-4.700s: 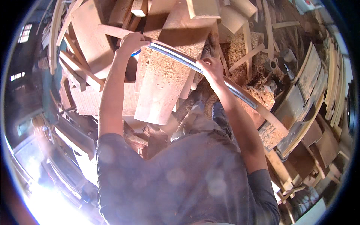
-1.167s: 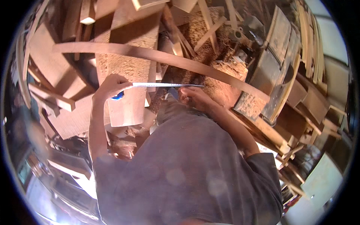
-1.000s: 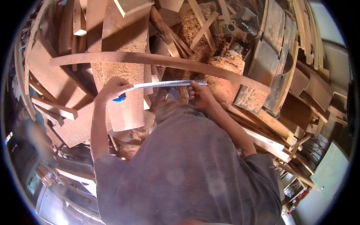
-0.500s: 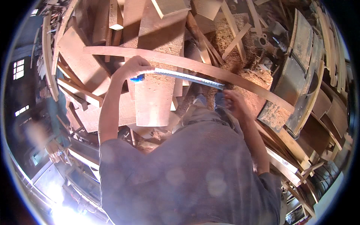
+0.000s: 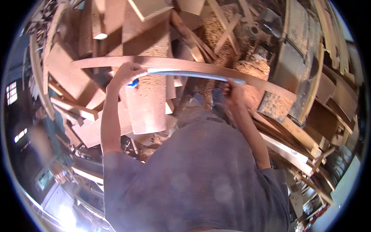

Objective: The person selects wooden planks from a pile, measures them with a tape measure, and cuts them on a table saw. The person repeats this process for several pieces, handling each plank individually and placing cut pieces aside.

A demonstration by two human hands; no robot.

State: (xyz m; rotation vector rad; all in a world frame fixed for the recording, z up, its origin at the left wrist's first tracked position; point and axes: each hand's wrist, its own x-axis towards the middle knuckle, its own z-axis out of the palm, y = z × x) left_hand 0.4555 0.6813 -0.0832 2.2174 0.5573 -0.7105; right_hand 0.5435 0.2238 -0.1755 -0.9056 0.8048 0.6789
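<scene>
My left hand (image 5: 128,74) is closed around a tape measure with a blue case (image 5: 133,83), which partly shows below the fingers. Its pale blade (image 5: 189,74) stretches to the right, and the fingers of my right hand (image 5: 231,91) are curled on it close to the far end. A bit of the blade sticks out past those fingers. Just beyond the blade runs a long, slightly curved wooden strip (image 5: 185,63), nearly alongside it. The blade's end overlaps the strip's near edge in view; whether it touches I cannot tell. Under my left hand lies a wide board (image 5: 148,112).
Boards and offcuts are piled on the left, with one broad board (image 5: 73,73) leaning there. Sawdust (image 5: 214,34) heaps up among scraps ahead. To the right stands a dusty machine table (image 5: 291,63). Long wooden pieces (image 5: 286,149) lie beside my right arm.
My right hand has moved forward, toward the strip, bringing the blade's end up to the strip's near edge. My left hand still grips the tape measure. The whole view has shifted slightly.
</scene>
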